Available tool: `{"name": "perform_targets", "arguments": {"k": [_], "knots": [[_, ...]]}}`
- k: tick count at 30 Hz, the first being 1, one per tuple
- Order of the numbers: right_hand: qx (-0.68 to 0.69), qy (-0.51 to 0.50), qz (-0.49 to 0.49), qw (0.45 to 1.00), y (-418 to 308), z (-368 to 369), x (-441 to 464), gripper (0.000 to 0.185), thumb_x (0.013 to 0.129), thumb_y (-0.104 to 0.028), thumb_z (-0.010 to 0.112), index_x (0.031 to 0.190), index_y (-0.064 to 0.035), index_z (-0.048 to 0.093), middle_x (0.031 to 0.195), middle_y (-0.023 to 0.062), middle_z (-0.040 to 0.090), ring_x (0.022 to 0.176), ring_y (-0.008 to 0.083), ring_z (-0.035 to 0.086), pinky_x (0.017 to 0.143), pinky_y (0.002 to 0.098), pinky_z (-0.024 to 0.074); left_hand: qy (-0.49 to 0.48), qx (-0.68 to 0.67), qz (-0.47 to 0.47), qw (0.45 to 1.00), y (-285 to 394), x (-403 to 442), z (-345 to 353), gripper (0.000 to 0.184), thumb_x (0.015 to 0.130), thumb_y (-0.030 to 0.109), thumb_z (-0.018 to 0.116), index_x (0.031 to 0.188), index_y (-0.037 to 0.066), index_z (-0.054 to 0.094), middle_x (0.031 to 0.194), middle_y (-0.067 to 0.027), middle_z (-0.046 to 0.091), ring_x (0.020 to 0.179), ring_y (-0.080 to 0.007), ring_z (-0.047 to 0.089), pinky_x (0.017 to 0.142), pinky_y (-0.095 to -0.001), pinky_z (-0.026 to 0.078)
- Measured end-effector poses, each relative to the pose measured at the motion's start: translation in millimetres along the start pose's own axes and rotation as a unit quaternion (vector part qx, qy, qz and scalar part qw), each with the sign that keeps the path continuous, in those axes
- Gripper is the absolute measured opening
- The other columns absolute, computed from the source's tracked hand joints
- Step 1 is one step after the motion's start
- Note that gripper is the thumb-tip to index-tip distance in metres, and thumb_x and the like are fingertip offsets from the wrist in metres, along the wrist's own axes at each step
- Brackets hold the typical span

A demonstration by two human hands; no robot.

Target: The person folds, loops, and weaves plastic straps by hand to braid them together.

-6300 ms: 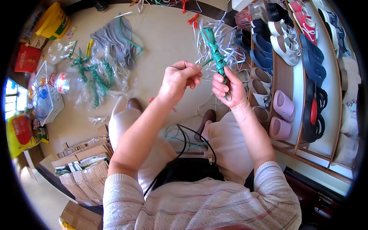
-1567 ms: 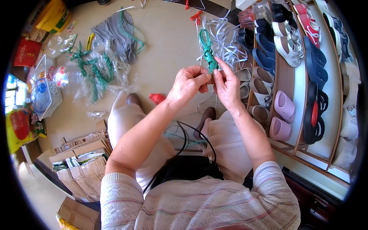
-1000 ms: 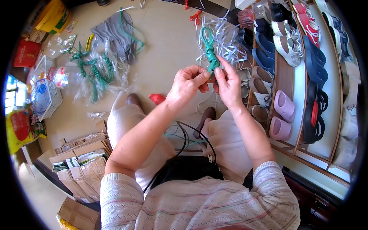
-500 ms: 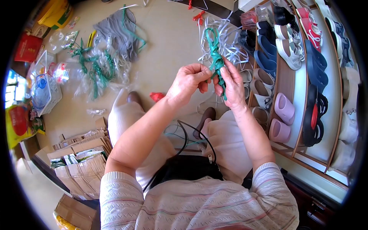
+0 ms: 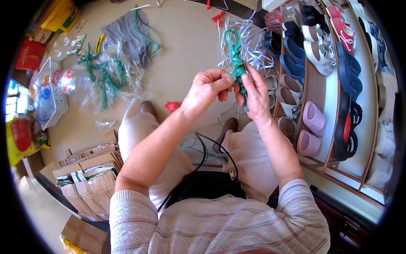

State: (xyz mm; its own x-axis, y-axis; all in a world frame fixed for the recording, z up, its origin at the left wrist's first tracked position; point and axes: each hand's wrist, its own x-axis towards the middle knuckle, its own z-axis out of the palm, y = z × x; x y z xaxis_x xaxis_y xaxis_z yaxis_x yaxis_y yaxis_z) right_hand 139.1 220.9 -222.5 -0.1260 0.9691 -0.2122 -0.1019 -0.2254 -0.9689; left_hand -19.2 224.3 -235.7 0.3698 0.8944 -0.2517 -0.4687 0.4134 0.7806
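A knotted bundle of green strap (image 5: pixel 237 55) stands upright between my hands, with open loops at its top and a short tail hanging below. My right hand (image 5: pixel 255 91) is wrapped round its lower part, the thumb lying in front and the fingers behind. Close on its left, my left hand (image 5: pixel 210 89) is pinched at the side of the bundle; its fingertips seem to hold a bit of the green strap, mostly hidden by the thumb. Beyond the bundle, loose white straps (image 5: pixel 249 42) lie tangled on the floor.
Shoe racks (image 5: pixel 315 84) with many shoes stand close on the right. On the left floor are a grey cloth (image 5: pixel 129 36), green tied bundles (image 5: pixel 111 82), a plastic bottle (image 5: pixel 74 81), a white basket (image 5: pixel 57 106) and cardboard (image 5: pixel 91 192). A black bag (image 5: pixel 207 185) rests on my lap.
The green bundle has risen slightly, and its lower tail now shows under my right hand, whose fingers have wrapped round it. My left hand has stayed nearly in place, still pinched.
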Motion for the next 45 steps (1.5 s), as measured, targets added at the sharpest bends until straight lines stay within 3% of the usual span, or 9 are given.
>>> {"name": "perform_targets", "arguments": {"k": [8,17,23,32,35,41,45], "knots": [[0.002,-0.003,0.007,1.0,-2,2,0,0.039,0.093,-0.024,0.049,0.129,-0.0085,0.042,0.069,0.0025,0.052,0.047,0.0049,0.043,0.039,0.0174,0.0336,-0.002,-0.007,0.022,1.0,3,-2,1,0.014,0.084,0.016,0.058,0.078,0.003,0.059,0.067,-0.0026,0.057,0.053,-0.0092,0.049,0.053,-0.0225,0.04],[-0.114,-0.005,-0.051,0.992,6,5,-1,0.036,0.093,-0.021,0.048,0.127,-0.0109,0.044,0.062,-0.0012,0.052,0.046,0.0034,0.042,0.039,0.0178,0.0328,0.073,0.104,-0.01,0.992,4,0,1,0.017,0.08,0.017,0.058,0.07,0.003,0.056,0.059,-0.0007,0.053,0.048,-0.006,0.044,0.045,-0.0225,0.035],[-0.098,-0.001,-0.043,0.994,7,8,-2,0.035,0.093,-0.018,0.048,0.127,-0.0107,0.044,0.062,-0.0009,0.053,0.045,0.0031,0.042,0.039,0.0183,0.033,0.089,0.108,-0.013,0.99,3,-2,2,0.016,0.076,0.015,0.057,0.066,0.004,0.055,0.058,-0.0011,0.053,0.046,-0.0061,0.044,0.044,-0.0221,0.034],[-0.181,0.007,-0.1,0.978,11,6,-2,0.036,0.092,-0.013,0.05,0.127,-0.0118,0.046,0.06,-0.0022,0.052,0.046,0.003,0.043,0.041,0.0192,0.0348,0.057,0.072,-0.01,0.996,7,-2,1,0.017,0.079,0.016,0.057,0.067,0.004,0.055,0.059,-0.0004,0.052,0.049,-0.0061,0.044,0.047,-0.0219,0.034],[-0.215,0.013,-0.124,0.969,11,4,-1,0.036,0.092,-0.013,0.05,0.127,-0.011,0.046,0.06,-0.002,0.052,0.046,0.0033,0.044,0.041,0.019,0.0351,0.063,0.133,0.007,0.989,2,1,-1,0.018,0.082,0.017,0.058,0.07,0.003,0.056,0.059,0.0012,0.051,0.051,-0.0053,0.043,0.047,-0.0216,0.033],[-0.123,-0.011,-0.04,0.992,2,3,-2,0.036,0.092,-0.018,0.05,0.127,-0.0095,0.045,0.062,-0.0006,0.053,0.045,0.0034,0.042,0.04,0.0185,0.0336,0.072,0.185,0.015,0.98,6,1,-2,0.02,0.079,0.019,0.061,0.071,0.0,0.059,0.062,-0.001,0.053,0.057,-0.0073,0.044,0.053,-0.0253,0.038],[-0.085,-0.02,-0.017,0.996,0,3,-2,0.036,0.092,-0.019,0.05,0.127,-0.0093,0.045,0.062,0.0,0.053,0.045,0.0034,0.041,0.04,0.0182,0.0326,0.062,0.194,0.013,0.979,7,3,-5,0.019,0.079,0.018,0.061,0.07,0.001,0.059,0.06,0.0007,0.05,0.056,-0.0061,0.042,0.052,-0.0241,0.035]]}}
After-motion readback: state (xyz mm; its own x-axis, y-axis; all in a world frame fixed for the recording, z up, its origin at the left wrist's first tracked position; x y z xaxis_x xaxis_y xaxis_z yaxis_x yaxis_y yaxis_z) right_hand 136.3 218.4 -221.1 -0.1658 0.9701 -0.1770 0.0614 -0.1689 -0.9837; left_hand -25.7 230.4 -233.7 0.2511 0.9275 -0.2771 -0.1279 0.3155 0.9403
